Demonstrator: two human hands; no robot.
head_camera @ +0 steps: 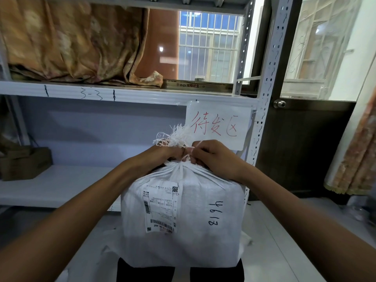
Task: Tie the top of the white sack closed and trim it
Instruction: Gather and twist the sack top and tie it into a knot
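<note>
A white woven sack (pixel 203 216) stands upright in front of me, with a shipping label and the black number 4613 on its side. Its top is gathered into a neck with a frayed tuft (pixel 178 137) sticking up. My left hand (pixel 166 153) grips the gathered neck from the left. My right hand (pixel 211 155) pinches a thin pale string (pixel 196 145) at the neck, fingers curled around it. Both hands touch at the neck and hide the knot area.
A white metal shelf rack (pixel 122 94) stands behind the sack, with a paper sign in red writing (pixel 217 125) taped to it. A brown cardboard box (pixel 24 163) sits on the lower shelf at left. Orange cloth lies on the upper shelf. A dark door is at right.
</note>
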